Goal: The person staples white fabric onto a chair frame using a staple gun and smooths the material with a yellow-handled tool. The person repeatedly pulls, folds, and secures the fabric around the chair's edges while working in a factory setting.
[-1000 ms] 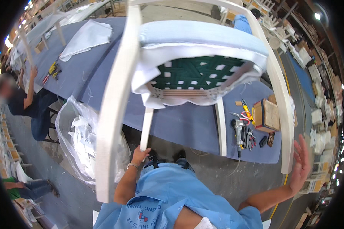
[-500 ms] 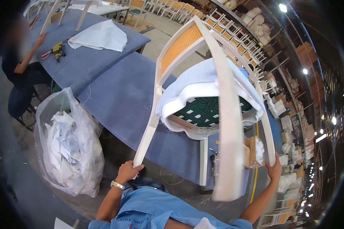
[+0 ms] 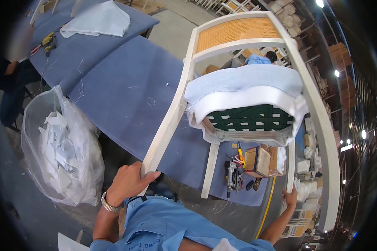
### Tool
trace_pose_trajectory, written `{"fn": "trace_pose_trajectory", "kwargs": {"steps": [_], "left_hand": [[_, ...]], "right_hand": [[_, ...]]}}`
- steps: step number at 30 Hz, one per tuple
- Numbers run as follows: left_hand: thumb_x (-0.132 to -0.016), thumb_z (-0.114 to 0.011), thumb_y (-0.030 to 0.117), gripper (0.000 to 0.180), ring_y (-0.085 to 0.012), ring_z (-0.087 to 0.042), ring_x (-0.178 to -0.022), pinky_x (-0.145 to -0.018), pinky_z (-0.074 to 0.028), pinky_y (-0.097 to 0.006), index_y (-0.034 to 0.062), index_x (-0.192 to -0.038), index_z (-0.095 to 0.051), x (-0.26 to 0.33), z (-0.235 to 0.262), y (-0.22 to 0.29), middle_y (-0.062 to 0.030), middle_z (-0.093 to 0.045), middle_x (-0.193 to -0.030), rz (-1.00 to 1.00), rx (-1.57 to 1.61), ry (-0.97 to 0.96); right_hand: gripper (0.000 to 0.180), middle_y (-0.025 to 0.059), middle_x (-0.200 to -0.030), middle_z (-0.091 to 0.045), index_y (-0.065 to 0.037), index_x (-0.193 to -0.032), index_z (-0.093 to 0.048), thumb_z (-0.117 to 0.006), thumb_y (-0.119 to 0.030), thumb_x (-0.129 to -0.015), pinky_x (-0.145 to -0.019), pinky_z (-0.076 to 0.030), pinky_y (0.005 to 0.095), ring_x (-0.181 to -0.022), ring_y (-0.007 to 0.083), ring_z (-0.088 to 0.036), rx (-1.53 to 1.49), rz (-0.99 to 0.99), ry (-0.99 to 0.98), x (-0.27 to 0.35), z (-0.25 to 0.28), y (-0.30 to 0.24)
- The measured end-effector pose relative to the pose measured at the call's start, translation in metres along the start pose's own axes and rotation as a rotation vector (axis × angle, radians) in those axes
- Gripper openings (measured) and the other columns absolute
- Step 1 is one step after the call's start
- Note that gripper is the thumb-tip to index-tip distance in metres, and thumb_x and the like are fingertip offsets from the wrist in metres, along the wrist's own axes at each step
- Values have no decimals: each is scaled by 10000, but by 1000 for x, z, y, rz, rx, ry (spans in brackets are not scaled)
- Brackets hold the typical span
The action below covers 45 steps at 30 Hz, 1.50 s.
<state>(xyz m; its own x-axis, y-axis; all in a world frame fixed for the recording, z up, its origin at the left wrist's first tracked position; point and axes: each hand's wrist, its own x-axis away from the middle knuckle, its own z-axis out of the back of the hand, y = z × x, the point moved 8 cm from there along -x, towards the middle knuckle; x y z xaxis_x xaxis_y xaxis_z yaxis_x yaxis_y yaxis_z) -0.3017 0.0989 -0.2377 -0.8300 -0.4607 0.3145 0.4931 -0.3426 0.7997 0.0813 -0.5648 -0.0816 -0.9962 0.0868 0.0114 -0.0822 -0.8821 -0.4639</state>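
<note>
A pale wooden chair (image 3: 316, 104) with a woven cane back panel (image 3: 238, 31) is held up tilted over the blue-covered table. Pale blue fabric (image 3: 243, 83) and white padding wrap its seat, and the underside shows green webbing (image 3: 249, 119). My left hand (image 3: 132, 180) wraps round the lower end of the left leg, with the thumb lying across it. Farther right, my right hand (image 3: 290, 196) grips the low end of another leg; its fingers are partly hidden.
On the table (image 3: 125, 92), under the chair, lie a grey power tool (image 3: 230, 173), pliers and cardboard boxes (image 3: 257, 162). A clear bag of scraps (image 3: 63, 154) stands left. Beyond are folded cloth (image 3: 98, 21), a yellow drill (image 3: 49, 43), a seated person (image 3: 10, 92) and another person (image 3: 259, 59).
The chair has turned in my hands. Its cane back now faces me more squarely, and the leg that crossed the middle has swung right, uncovering the tools. Both hands keep their hold.
</note>
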Motion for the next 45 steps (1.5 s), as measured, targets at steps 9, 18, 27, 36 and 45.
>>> {"fn": "trace_pose_trajectory", "kwargs": {"steps": [9, 18, 27, 36, 45], "left_hand": [[-921, -678, 489, 744, -245, -708, -899, -825, -539, -388, -28, -1409, -460, -64, -22, 84, -173, -693, -1009, -95, 382, -246], [-974, -624, 336, 720, -140, -635, -1021, -745, -602, -303, 15, -1524, -288, -126, -34, 143, -112, -582, -1165, -121, 592, -258], [-964, -578, 412, 572, -175, -605, -993, -882, -474, -324, 1, -1356, -501, -123, -41, 134, -103, -660, -1069, -111, 584, -78], [-994, -560, 411, 597, -178, -565, -1105, -962, -441, -305, 33, -1446, -469, -77, 18, 110, -118, -625, -1205, -116, 441, -21], [-954, -588, 410, 564, -205, -613, -1001, -882, -482, -333, -23, -1314, -554, 8, 161, 70, -146, -660, -1077, -232, 392, 135]], "right_hand": [[514, 83, -945, -644, -18, -1351, -483, -695, -84, -888, -450, -463, 293, -695, 157, -611, -231, -119, -173, -38, -40, 110], [570, 103, -1015, -645, -13, -1385, -463, -698, -114, -876, -527, -510, 308, -807, 173, -642, -221, 135, -474, -105, -165, -35], [559, 114, -1012, -646, -6, -1365, -474, -700, -146, -874, -543, -514, 317, -814, 179, -647, -250, 605, -576, -141, -221, -239], [551, 124, -1008, -647, 1, -1346, -484, -701, -177, -872, -559, -519, 326, -821, 185, -651, -149, 997, -459, -47, -235, -442], [546, 135, -1005, -647, 8, -1326, -495, -703, -208, -870, -575, -523, 335, -828, 192, -656, 11, 1088, -374, 58, -239, -525]]}}
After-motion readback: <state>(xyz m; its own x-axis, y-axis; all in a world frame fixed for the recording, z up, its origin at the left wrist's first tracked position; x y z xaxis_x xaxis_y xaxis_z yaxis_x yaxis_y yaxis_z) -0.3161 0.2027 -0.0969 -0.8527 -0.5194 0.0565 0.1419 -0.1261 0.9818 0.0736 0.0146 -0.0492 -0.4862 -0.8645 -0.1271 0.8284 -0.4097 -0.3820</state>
